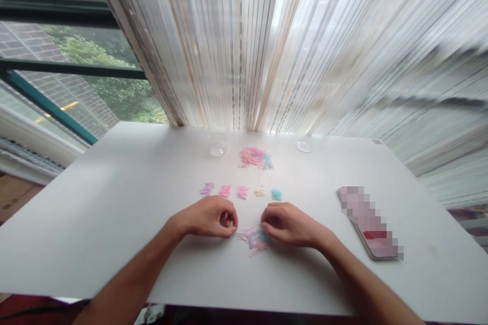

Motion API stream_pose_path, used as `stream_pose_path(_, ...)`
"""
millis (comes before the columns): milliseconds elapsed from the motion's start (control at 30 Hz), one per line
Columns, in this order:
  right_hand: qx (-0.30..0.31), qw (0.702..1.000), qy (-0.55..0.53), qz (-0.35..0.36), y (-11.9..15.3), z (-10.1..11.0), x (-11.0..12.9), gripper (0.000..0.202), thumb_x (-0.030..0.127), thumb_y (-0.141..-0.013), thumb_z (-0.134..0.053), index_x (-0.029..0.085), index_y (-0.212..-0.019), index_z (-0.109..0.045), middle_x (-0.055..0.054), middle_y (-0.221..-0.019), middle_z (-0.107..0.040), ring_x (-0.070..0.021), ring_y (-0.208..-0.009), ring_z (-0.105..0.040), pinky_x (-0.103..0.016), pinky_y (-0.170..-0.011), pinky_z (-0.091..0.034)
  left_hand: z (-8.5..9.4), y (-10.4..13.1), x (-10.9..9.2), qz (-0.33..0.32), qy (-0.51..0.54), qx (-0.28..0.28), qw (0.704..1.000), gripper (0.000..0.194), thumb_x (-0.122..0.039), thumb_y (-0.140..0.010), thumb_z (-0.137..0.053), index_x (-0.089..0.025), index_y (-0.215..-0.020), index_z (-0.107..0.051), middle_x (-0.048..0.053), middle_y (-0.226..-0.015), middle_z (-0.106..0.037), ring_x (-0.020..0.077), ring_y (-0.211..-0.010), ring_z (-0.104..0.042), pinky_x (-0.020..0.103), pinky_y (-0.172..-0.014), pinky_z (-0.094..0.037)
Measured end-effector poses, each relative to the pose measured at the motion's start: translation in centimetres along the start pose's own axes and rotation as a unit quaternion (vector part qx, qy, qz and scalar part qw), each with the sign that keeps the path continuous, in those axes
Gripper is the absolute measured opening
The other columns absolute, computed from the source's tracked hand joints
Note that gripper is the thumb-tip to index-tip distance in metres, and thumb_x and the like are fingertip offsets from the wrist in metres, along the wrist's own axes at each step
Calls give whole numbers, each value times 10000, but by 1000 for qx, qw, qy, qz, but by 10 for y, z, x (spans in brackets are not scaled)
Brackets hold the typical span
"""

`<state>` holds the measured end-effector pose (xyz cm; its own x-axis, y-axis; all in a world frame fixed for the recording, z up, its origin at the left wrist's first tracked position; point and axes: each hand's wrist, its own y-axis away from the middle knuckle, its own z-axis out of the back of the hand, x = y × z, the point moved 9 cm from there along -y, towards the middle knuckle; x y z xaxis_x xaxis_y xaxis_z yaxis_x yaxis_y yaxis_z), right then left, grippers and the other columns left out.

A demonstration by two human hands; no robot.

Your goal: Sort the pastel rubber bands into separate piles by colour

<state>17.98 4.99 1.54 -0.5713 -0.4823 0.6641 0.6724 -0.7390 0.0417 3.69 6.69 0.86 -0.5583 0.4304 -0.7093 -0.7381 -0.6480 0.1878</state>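
Observation:
My left hand (211,217) is closed in a pinch at the left edge of a loose pile of small pastel elastic bands (254,241). Across the pile, my right hand (290,223) curls inward with its fingertips at the pile's right side. Whatever either hand pinches is too small or hidden to make out. Just beyond the hands runs a row of small sorted groups: purple bands (207,188), pink bands (225,191), lighter pink bands (242,192), pale yellow bands (260,193) and turquoise bands (276,194). Farther back lies a larger mixed heap of bands (255,157).
A clear round container (217,145) stands at the back left of the white table (114,213), and a clear lid (304,146) lies at the back right. To the right rests a phone (369,226), partly pixelated. A striped curtain (236,51) hangs along the table's far edge.

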Motion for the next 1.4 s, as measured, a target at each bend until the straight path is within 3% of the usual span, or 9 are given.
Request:
stream_pose_path(267,2,1000,0,-10,-1,7,12,135,101,-814,-591,164,-826,-710,-2,-729,-658,-130,-640,-556,-239,-614,-423,12,10,-28,-19,4,-42,999,156,-135,-746,-643,-190,-813,-773,-6,-760,-726,115,-651,-557,186,-608,-430)
stream_pose_path(367,-101,995,-22,-8,12,15,22,128,152,-873,-584,169,-902,-708,-32,-820,-680,-154,-732,-608,-266,-686,-479,6,18,-32,-1,40,-85,996,135,-166,-766,-647,-169,-828,-767,-7,-689,-682,116,-629,-559,192,-596,-430)
stream_pose_path(500,-230,970,-79,-16,42,7,30,149,214,-941,-538,188,-976,-680,-34,-823,-652,-159,-734,-605,-253,-625,-484,-11,27,-26,21,105,-164,981,128,-185,-775,-645,-150,-830,-755,-18,-631,-601,107,-598,-512,198,-565,-398)
stream_pose_path(733,-327,940,-95,4,65,-25,37,127,264,-943,-594,204,-1025,-670,-38,-839,-658,-166,-734,-626,-271,-634,-517,-38,36,-18,29,198,-247,948,148,-276,-785,-692,-139,-824,-731,-45,-569,-483,85,-528,-399,198,-510,-333)
stream_pose_path(967,-351,933,-76,7,69,-34,38,109,243,-949,-607,219,-1032,-673,-26,-802,-646,-168,-712,-641,-276,-643,-550,-50,43,-11,8,230,-275,933,99,-238,-805,-681,-154,-849,-710,44,-821,-713,77,-545,-421,197,-505,-360)
stream_pose_path(1400,-316,946,-72,-32,63,-37,32,112,217,-965,-577,216,-970,-689,-30,-794,-653,-170,-715,-646,-278,-656,-534,-52,41,-10,12,227,-248,942,82,-229,-844,-659,-163,-851,-708,51,-829,-725,83,-546,-462,191,-504,-391)
